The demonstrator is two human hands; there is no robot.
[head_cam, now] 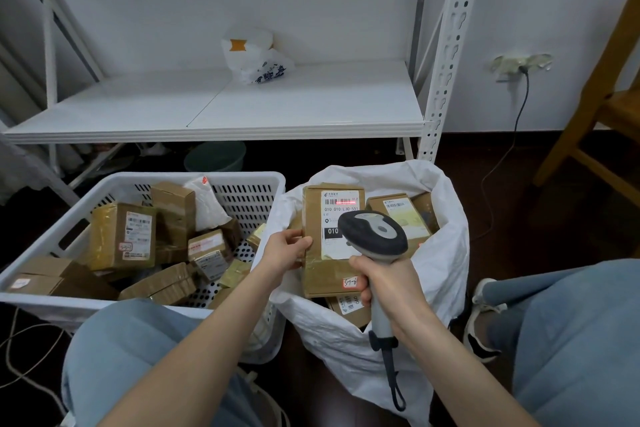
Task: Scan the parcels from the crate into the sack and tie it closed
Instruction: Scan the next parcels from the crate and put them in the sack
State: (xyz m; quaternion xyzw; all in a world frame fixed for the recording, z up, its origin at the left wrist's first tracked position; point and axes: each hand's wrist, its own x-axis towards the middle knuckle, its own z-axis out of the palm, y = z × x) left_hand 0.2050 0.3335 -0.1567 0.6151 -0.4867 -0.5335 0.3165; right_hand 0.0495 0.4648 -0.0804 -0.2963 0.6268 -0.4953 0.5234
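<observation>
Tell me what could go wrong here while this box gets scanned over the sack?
The left hand holds the box by one edge only, so it might slip into the sack before the scan registers. A second box in the sack shows its barcode just beyond the scanner, so the right hand could catch the wrong label.

Cannot read the small print on the held parcel [311, 211], its label partly behind the scanner [374, 232]. Cannot see the grip inside the right hand [388, 284], the front wall of the crate [34, 298] behind the knee [138, 340], nor the base of the sack [446, 253]. Cannot see the whole chair [623, 111] past the right edge.
</observation>
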